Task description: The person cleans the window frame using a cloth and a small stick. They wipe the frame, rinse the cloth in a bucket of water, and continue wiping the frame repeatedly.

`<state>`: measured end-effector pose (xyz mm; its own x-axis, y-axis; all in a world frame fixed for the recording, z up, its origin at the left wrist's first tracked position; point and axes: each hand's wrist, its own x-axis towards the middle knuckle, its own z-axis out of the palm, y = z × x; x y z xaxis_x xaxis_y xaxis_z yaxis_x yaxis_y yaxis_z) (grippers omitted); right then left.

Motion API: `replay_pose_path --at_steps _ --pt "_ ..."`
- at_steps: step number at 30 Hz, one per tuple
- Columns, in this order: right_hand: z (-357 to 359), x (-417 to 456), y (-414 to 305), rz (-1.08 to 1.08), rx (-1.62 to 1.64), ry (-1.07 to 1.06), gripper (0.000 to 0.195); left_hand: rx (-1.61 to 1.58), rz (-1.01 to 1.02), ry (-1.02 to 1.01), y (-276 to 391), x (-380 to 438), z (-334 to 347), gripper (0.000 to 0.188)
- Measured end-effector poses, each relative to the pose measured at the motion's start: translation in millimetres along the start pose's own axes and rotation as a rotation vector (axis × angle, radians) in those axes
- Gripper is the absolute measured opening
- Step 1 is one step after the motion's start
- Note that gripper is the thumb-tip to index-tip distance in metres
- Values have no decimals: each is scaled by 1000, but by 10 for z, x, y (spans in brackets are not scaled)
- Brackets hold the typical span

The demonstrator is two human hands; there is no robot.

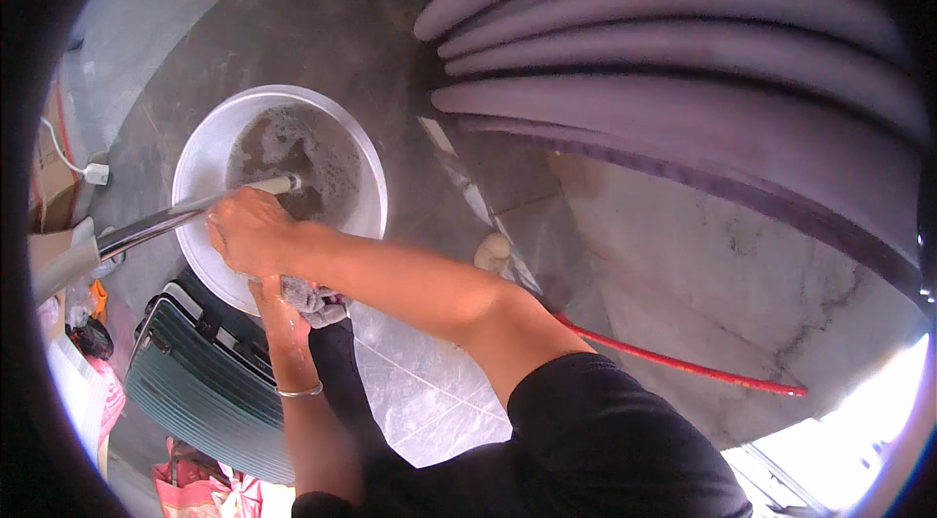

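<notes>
My wet right hand (249,232) is closed in a fist above the near left rim of a white bucket (373,159). Foamy, murky water (322,144) lies in it. My left hand (265,289) comes up from below against the right, its fingers mostly hidden. Bunched grey cloth (315,302) shows beside my left wrist and under my right forearm, seemingly gripped between the hands. A metal pole with pale end sections (146,231) passes behind my right fist, its tip over the water; whether the hand touches it cannot be told.
A green ribbed suitcase (205,379) stands beside the bucket. Stacked purple-grey padded pieces (659,49) fill the upper right. A red rope-like strip (688,364) crosses the stone surface at right. A white plug (96,174) and cardboard (55,181) are at left.
</notes>
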<state>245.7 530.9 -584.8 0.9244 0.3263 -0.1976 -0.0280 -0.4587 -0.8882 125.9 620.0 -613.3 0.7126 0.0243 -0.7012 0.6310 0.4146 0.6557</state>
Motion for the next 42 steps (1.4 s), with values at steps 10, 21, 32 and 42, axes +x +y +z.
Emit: replay_pose_path --at_steps 10,21,32,42 --pt "58 -63 -21 -73 -108 366 32 -309 -67 190 155 76 216 56" --pt "-1220 -1170 531 -150 1190 -409 21 -888 -135 -537 216 193 36 63" --pt "-1018 -3588 3829 1371 695 939 21 -869 -179 -417 387 69 108 46" --pt "-804 -3760 4850 1503 932 1038 24 -794 -214 -402 417 27 224 40"
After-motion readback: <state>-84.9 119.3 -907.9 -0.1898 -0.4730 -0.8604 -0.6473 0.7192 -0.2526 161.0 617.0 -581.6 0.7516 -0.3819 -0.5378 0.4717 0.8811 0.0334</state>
